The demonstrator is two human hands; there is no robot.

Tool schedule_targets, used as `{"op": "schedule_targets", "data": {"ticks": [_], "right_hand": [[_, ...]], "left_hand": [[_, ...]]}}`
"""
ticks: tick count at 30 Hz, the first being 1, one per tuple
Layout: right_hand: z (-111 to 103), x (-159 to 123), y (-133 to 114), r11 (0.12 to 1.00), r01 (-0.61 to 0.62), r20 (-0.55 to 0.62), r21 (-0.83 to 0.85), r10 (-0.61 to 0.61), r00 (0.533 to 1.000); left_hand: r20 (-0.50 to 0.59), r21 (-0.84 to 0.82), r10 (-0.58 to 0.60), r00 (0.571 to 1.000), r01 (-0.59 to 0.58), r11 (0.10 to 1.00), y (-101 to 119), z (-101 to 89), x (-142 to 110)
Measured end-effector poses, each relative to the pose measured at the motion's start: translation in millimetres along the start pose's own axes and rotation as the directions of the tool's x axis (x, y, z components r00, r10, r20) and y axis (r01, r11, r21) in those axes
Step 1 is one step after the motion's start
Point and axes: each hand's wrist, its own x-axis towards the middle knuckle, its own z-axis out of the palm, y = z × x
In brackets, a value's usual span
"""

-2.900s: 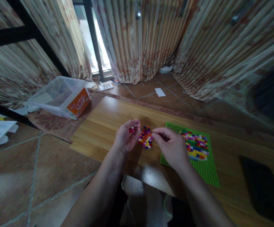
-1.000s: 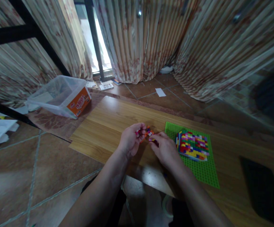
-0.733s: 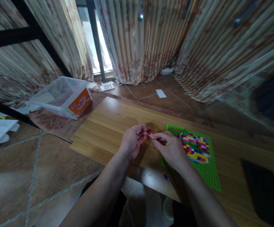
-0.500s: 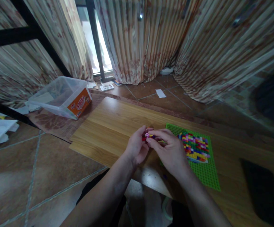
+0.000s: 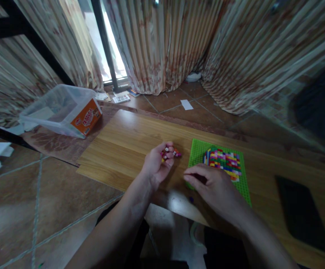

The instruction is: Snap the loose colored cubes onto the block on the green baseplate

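Observation:
My left hand (image 5: 154,164) is cupped around several small toy bricks (image 5: 166,150) in red, pink, white and yellow. A few more small bricks (image 5: 176,152) show just past its fingertips; whether they lie on the table or in the fingers I cannot tell. Thumb and forefinger pressed together, my right hand (image 5: 217,186) hovers by the near left part of a green baseplate (image 5: 197,147). What it pinches is hidden. On the baseplate stands a multicoloured block of stacked bricks (image 5: 224,158), partly covered by the right hand. One dark blue brick (image 5: 191,200) lies near the table's front edge.
The wooden table (image 5: 123,138) runs across in front of me. A black flat object (image 5: 302,213) lies on its right end. Left of the table, a clear plastic bin (image 5: 61,112) with an orange label sits on a floor mat. Curtains (image 5: 140,48) hang behind.
My hands have come apart. The right hand has moved away from the left toward the baseplate, and the left hand has opened a little, showing the bricks. The view has shifted slightly.

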Motion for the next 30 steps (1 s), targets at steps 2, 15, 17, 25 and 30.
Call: {"op": "schedule_targets", "data": {"ticks": [2, 15, 17, 25, 30], "right_hand": [[-3, -16, 4, 0.994, -0.060, 0.090, -0.096, 0.069, 0.994], [13, -44, 15, 0.971, -0.087, 0.222, -0.221, 0.138, 0.965], [-2, -46, 15, 0.990, -0.097, 0.170, -0.098, 0.113, 0.979], [-65, -57, 64, 0.951, -0.234, -0.349, 0.202, 0.293, 0.890], [-70, -57, 78, 0.966, -0.244, -0.396, 0.086, 0.258, 0.881]], "left_hand": [[0.028, 0.030, 0.015, 0.999, -0.016, 0.999, 0, 1.9, -1], [0.071, 0.254, -0.021, 0.997, 0.002, 0.967, -29, 18.1, 1], [0.068, 0.292, -0.027, 0.997, 0.006, 0.956, -35, 19.5, 2], [0.030, 0.373, -0.049, 0.998, 0.034, 0.927, -57, 22.5, 10], [0.029, 0.396, -0.055, 0.998, 0.039, 0.917, -66, 23.8, 11]]}}
